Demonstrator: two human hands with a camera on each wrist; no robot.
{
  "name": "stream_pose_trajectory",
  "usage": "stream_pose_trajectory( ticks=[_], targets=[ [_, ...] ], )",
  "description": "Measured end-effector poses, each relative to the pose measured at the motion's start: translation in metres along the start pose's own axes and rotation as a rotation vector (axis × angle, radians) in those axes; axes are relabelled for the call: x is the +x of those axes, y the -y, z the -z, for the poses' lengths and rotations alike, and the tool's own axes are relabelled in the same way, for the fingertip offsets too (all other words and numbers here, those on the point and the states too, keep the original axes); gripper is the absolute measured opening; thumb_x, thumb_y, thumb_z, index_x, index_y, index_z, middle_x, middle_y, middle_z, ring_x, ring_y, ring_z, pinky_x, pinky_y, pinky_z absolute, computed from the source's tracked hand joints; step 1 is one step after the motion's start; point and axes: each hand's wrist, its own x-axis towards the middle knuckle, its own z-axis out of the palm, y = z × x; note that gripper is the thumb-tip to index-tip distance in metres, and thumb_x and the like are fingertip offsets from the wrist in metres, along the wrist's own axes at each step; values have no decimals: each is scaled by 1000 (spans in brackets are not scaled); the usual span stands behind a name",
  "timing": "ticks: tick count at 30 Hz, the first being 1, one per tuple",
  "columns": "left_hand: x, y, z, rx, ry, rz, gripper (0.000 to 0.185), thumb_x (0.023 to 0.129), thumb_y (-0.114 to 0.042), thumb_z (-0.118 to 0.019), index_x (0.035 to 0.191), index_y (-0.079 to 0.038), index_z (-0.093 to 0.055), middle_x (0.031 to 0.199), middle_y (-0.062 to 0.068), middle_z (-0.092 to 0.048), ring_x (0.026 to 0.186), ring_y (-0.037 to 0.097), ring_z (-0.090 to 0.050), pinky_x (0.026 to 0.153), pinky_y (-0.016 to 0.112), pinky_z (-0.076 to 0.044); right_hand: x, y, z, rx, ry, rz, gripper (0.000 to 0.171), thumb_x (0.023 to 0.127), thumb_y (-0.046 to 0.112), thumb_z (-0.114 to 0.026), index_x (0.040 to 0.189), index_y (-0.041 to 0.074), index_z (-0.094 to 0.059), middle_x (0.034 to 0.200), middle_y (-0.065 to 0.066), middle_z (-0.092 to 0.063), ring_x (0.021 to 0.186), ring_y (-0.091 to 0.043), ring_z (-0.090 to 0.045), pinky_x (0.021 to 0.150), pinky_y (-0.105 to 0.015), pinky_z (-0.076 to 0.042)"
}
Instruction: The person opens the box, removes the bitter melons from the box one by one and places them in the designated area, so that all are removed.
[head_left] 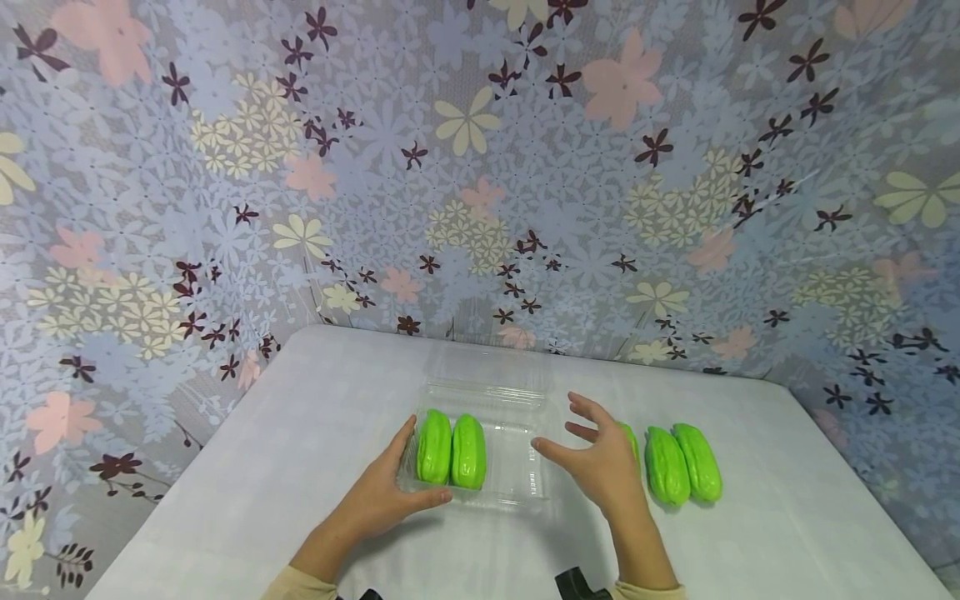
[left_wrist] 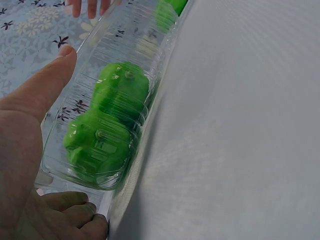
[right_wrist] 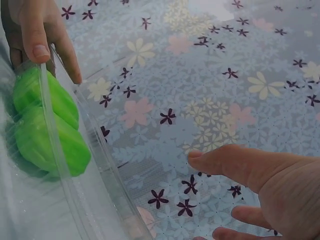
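Item: clear plastic tray [head_left: 510,467], lying on the desk [head_left: 300,467] between your two hands, its open lid standing beyond your fingertips. Your left hand [head_left: 382,496] is cupping the tray's left end, thumb curling along the near rim, fingers along the far side. Two green gourds [head_left: 451,450] are sitting just inside that hand, long axes pointing away from you. Your right hand [head_left: 600,458] is hovering over the tray's right edge, fingers spread, gripping nothing; three loose gourds [head_left: 682,463] are lying just beyond it

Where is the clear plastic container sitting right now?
In the head view the clear plastic container sits mid-table, between the left hand gripping its left end and the open right hand. Two green vegetables lie in its left half.
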Motion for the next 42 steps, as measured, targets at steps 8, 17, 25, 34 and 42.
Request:
stream_pose_trajectory(
  ticks=[8, 17, 25, 34, 42],
  targets=[
    [0, 0, 0, 11, 0, 0, 120, 74, -55, -86, 164, -20, -14, 165, 9, -22, 146, 40, -26, 113, 65, -26, -3, 2, -10, 32, 34, 7, 89, 75, 34, -92, 149, 15, -47, 149, -13, -48, 128, -34, -55, 89, -49, -56],
    [-1, 2, -1, 14, 0, 4, 120, 74, -56, -85, 164, -19, -14, 164, 11, -23, 146, 42, -27, 113, 65, -26, -5, 2, -18, 67, 61, 12, 86, 76, 31, -91, 149, 14, -48, 148, -15, -49, 126, -35, -56, 87, -48, -57],
    [0, 2, -2, 18, -3, 16, 120, 74, -58, -85, 164, -21, -15, 164, 11, -24, 145, 42, -28, 112, 65, -27, -5, 0, -22, 50, 52, 16, 86, 75, 33, -91, 148, 14, -49, 146, -13, -52, 124, -34, -58, 86, -47, -58],
    [-1, 3, -1, 12, -3, -6, 119, 75, -55, -85, 164, -19, -15, 164, 10, -24, 146, 40, -29, 113, 64, -27, -5, 1, -30, 52, 56, -4, 88, 74, 34, -92, 148, 14, -50, 144, -14, -54, 123, -34, -59, 86, -48, -58],
    [1, 1, 0, 3, 4, -4, 119, 76, -54, -85, 164, -18, -14, 164, 10, -23, 146, 40, -28, 113, 64, -27, -5, 2, -36, 63, 77, 10, 86, 75, 35, -92, 147, 13, -50, 143, -14, -54, 122, -34, -59, 85, -48, -58]
  ],
)
